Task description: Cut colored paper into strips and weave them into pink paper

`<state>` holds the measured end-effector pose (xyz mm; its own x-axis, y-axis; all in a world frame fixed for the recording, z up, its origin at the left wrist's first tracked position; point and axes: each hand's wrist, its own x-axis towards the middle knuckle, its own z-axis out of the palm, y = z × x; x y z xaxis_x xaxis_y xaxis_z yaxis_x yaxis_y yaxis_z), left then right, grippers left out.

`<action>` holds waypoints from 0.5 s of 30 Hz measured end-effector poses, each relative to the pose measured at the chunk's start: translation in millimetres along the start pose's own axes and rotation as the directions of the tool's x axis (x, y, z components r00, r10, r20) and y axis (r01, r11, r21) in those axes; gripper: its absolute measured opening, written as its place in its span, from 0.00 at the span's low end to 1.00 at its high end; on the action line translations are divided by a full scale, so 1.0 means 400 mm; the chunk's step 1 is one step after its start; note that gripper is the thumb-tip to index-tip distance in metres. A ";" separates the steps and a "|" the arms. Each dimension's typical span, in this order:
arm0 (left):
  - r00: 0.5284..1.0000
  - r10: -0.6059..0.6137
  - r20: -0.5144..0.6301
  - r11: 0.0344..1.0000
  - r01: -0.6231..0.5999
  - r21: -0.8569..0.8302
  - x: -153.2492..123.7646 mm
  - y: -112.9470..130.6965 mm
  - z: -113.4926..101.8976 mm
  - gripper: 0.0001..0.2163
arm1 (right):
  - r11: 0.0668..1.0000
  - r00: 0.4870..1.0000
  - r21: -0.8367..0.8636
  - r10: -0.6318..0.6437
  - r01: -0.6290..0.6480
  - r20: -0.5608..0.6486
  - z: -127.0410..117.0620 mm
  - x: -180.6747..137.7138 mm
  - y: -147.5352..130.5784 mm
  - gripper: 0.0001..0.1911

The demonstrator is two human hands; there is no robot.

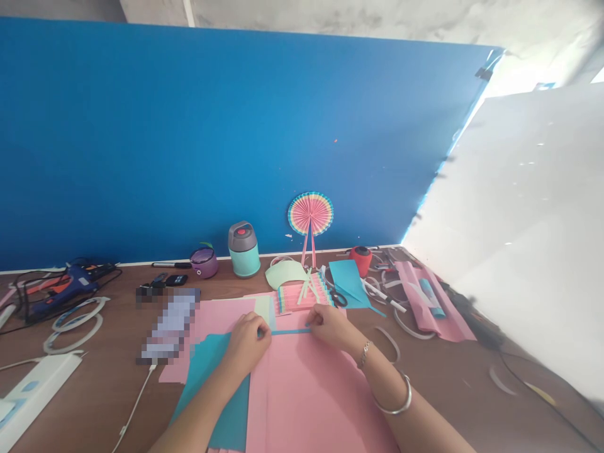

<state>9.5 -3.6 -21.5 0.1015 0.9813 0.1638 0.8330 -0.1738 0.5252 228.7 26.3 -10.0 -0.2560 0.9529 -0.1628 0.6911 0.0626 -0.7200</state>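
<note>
My left hand (248,343) and my right hand (330,325) rest on a large pink paper sheet (311,396). Between them runs a narrow blue paper strip (290,331). Each hand pinches one end of it, fingers curled. A teal sheet (221,390) lies under my left forearm. Just beyond the strip sits a pleated pink and striped paper piece (302,297). My right wrist carries a silver bangle and a thin bracelet.
A round folded paper fan (310,215) leans on the blue board. On the brown table are a teal flask (244,248), purple pot (204,262), red tape holder (361,259), scissors (337,297), blue glue gun (66,286), white tape rings (75,324) and cables.
</note>
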 end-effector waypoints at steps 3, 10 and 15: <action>1.000 0.004 0.000 1.000 -0.004 0.002 -0.002 0.001 -0.001 0.08 | 1.000 1.000 0.000 0.001 -0.001 -0.008 0.002 0.001 0.002 0.13; 1.000 0.022 0.000 1.000 -0.022 0.015 -0.004 0.000 0.001 0.08 | 1.000 1.000 0.001 -0.006 0.006 -0.012 0.004 0.001 0.005 0.13; 1.000 0.030 -0.001 0.999 -0.030 0.033 -0.006 0.002 0.001 0.08 | 1.000 1.000 0.000 0.010 -0.010 -0.008 0.001 0.000 0.001 0.13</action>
<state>10.1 -6.1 -21.6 0.1260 0.9754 0.1808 0.8473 -0.2006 0.4918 228.7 26.0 -10.6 -0.2440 0.9557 -0.1646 0.6938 0.0534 -0.7182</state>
